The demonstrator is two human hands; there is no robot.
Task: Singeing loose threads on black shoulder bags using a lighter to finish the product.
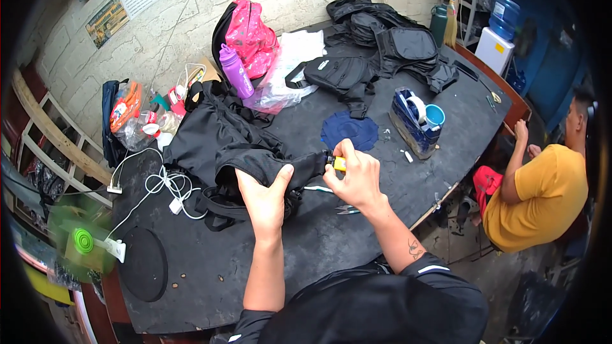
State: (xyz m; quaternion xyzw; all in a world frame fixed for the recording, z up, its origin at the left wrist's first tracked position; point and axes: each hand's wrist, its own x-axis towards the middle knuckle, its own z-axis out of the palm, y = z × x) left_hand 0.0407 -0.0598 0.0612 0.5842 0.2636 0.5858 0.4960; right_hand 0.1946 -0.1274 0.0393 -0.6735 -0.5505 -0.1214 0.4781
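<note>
Your left hand (262, 199) grips the edge of a black bag (207, 126) and your right hand (358, 177), apart from it, pinches a yellow lighter (339, 164) by the strap (309, 167), the bag spreading ahead and leftward over the table (319, 242).

The black bag (213, 130) looks like matt cloth; the small yellow piece (340, 164) at its strap looks like smooth plastic. The desk (210, 248) has a matt, scuffed black top with brown wood along its right edge. Toward the far edge, the purple bottle (236, 73) is smooth plastic, the crinkled film (271, 94) thin and glossy.
</note>
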